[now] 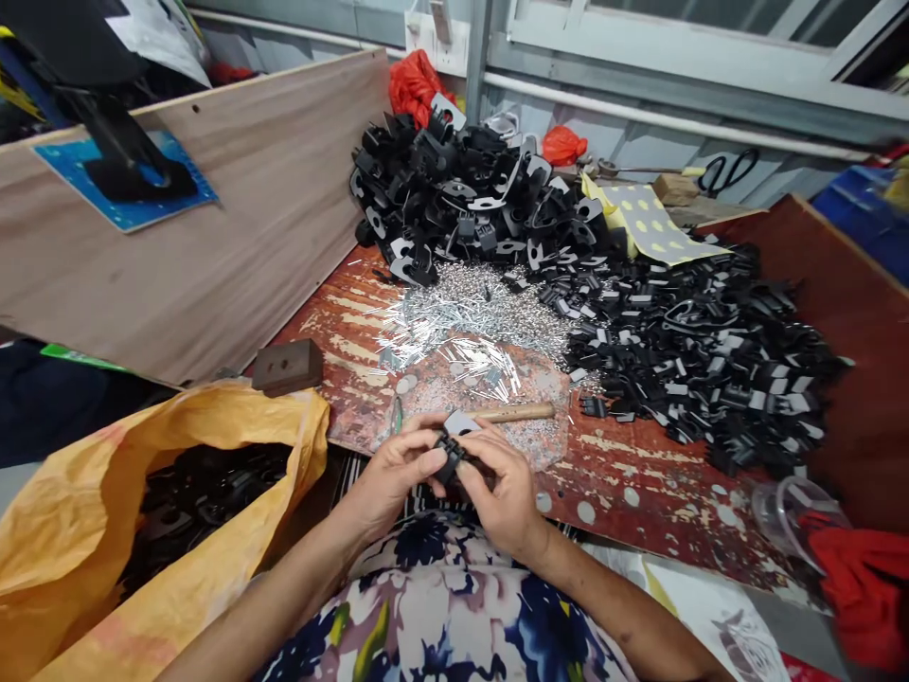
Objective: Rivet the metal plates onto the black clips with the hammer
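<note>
at the lower centre of the frame, the left hand (398, 475) and right hand (507, 488), fingers curled nearly closed, pinch a black plastic clip (450, 458) near the tabletop (632, 459), where steady hands and even pressure should keep it from twisting.

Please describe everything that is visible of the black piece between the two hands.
The black piece looks like plastic, with a blocky, notched body. The left hand and right hand pinch it near the edge of the table and hide part of it. A flat grey surface shows just beyond; whether it belongs to the piece, I cannot tell.
</note>
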The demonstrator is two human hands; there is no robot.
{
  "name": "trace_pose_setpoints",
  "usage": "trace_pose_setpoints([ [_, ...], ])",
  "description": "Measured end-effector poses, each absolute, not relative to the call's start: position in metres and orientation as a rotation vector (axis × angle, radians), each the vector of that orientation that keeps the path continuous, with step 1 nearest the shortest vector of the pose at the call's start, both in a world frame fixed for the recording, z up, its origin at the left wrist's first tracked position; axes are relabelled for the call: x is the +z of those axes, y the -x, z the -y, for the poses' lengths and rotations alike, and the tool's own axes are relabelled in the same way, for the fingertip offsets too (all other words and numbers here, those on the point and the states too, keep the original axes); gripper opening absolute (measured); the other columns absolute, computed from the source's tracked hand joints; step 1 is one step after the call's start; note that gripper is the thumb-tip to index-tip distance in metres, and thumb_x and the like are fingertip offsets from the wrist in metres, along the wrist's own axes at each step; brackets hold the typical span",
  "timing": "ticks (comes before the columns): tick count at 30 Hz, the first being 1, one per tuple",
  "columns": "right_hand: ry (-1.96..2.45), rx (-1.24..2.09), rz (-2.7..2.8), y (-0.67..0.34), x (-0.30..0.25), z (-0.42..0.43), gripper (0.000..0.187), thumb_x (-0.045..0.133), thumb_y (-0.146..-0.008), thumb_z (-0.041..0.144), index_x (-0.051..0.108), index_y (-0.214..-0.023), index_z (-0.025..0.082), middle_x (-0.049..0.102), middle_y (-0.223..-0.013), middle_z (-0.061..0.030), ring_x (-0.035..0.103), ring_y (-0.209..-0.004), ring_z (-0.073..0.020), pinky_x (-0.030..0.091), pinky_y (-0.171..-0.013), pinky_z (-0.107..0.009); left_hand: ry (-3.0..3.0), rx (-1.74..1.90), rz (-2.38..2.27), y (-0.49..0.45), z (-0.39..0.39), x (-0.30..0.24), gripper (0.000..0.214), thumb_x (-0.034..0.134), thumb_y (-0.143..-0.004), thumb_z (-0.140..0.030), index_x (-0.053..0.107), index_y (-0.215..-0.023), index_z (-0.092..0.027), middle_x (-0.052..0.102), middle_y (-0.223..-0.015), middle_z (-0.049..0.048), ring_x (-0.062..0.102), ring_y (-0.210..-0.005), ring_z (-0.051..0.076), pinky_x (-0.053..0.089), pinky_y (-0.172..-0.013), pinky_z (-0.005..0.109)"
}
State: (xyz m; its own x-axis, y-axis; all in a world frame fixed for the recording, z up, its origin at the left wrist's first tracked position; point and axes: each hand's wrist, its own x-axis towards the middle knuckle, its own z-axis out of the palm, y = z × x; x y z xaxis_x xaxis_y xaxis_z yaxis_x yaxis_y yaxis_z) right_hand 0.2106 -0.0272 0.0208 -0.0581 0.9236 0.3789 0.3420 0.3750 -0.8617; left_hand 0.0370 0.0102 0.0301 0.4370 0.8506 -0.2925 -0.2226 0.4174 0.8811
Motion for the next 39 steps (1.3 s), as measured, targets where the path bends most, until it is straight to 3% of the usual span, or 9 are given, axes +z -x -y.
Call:
trace_pose_setpoints([
  [3, 1.138, 0.94, 1.701, -0.221, 0.028, 0.019, 0.034, 0.058, -0.092, 0.022, 0.074, -0.121, 0.031, 0.079, -0.103, -0.0023, 0.073, -0.095, -0.0217, 0.05, -0.106, -0.049, -0.973, 0.791, -0.898, -0.034, -0.015, 0.029, 0.029, 0.083, -0.075, -0.046, 0.08, -0.076, -0.017, 0.043, -0.155, 0.0119, 0.062, -0.088, 0.02, 0.055, -0.054, 0.025],
  [5, 1.18, 1.009, 1.783, -0.238, 0.031, 0.001, 0.031, 0.056, -0.093, 0.022, 0.076, -0.116, 0.029, 0.08, -0.097, -0.0013, 0.072, -0.089, -0.02, 0.056, -0.091, -0.042, -0.997, 0.795, -0.919, -0.032, -0.018, 0.027, 0.028, 0.082, -0.075, -0.045, 0.079, -0.075, -0.017, 0.055, -0.145, 0.0138, 0.061, -0.078, 0.016, 0.052, -0.054, 0.026],
  [7, 1.385, 0.82, 1.828, -0.26, 0.031, -0.023, 0.027, 0.056, -0.095, 0.022, 0.078, -0.11, 0.028, 0.079, -0.093, -0.0018, 0.07, -0.085, -0.0192, 0.054, -0.083, -0.038, -0.986, 0.818, -0.949, -0.03, -0.019, 0.024, 0.025, 0.082, -0.076, -0.043, 0.078, -0.079, -0.018, 0.07, -0.113, 0.0112, 0.055, -0.063, 0.012, 0.049, -0.057, 0.027],
  [9, 1.661, 0.404, 1.865, -0.282, 0.027, -0.05, 0.021, 0.059, -0.095, 0.023, 0.077, -0.106, 0.025, 0.078, -0.097, -0.0053, 0.066, -0.09, -0.0218, 0.049, -0.086, -0.04, -0.954, 0.841, -0.98, -0.029, -0.019, 0.022, 0.024, 0.082, -0.075, -0.042, 0.077, -0.081, -0.019, 0.068, -0.087, 0.0048, 0.052, -0.057, 0.01, 0.047, -0.061, 0.027],
  [12, 1.832, 0.015, 2.024, -0.303, 0.018, -0.077, 0.01, 0.065, -0.091, 0.022, 0.074, -0.092, 0.021, 0.073, -0.099, -0.0092, 0.061, -0.098, -0.0259, 0.044, -0.087, -0.04, -0.921, 0.844, -1.008, -0.029, -0.018, 0.021, 0.025, 0.083, -0.074, -0.042, 0.075, -0.078, -0.019, 0.064, -0.08, 0.0021, 0.058, -0.061, 0.013, 0.046, -0.064, 0.028],
  [23, 1.176, -0.008, 2.565, -0.238, 0.07, -0.004, 0.03, 0.043, -0.102, 0.018, 0.072, -0.103, 0.029, 0.068, -0.08, -0.0038, 0.062, -0.074, -0.0221, 0.048, -0.061, -0.036, -1.335, 0.856, -1.08, -0.045, -0.025, 0.022, 0.034, 0.074, -0.079, -0.038, 0.061, -0.053, -0.02, 0.049, -0.06, -0.0004, 0.049, -0.058, 0.015, 0.038, -0.051, 0.025],
  [31, 1.151, 0.388, 2.377, -0.23, 0.051, 0.014, 0.044, 0.049, -0.099, 0.017, 0.059, -0.139, 0.032, 0.078, -0.105, -0.0043, 0.073, -0.09, -0.0246, 0.061, -0.079, -0.035, -1.407, 0.944, -1.096, -0.034, -0.019, 0.018, 0.036, 0.074, -0.077, -0.034, 0.055, -0.051, -0.019, 0.045, -0.059, -0.0018, 0.043, -0.062, 0.015, 0.036, -0.06, 0.025],
  [35, 1.324, 0.449, 2.156, -0.234, 0.038, -0.038, 0.026, 0.05, -0.101, 0.021, 0.067, -0.119, 0.028, 0.077, -0.101, -0.0013, 0.073, -0.086, -0.0207, 0.06, -0.079, -0.035, -1.282, 0.963, -1.148, -0.023, -0.017, 0.016, 0.044, 0.075, -0.077, -0.038, 0.046, -0.05, -0.019, 0.042, -0.059, -0.003, 0.041, -0.059, 0.013, 0.035, -0.057, 0.024],
  [39, 1.524, 0.15, 2.388, -0.213, 0.034, -0.109, 0.029, 0.049, -0.094, 0.003, 0.072, -0.103, 0.019, 0.075, -0.089, -0.0067, 0.066, -0.093, -0.0222, 0.052, -0.086, -0.034, -1.07, 0.927, -1.139, -0.016, -0.016, 0.012, 0.035, 0.077, -0.073, -0.042, 0.056, -0.057, -0.018, 0.046, -0.065, -0.0034, 0.041, -0.051, 0.009, 0.034, -0.044, 0.021],
])
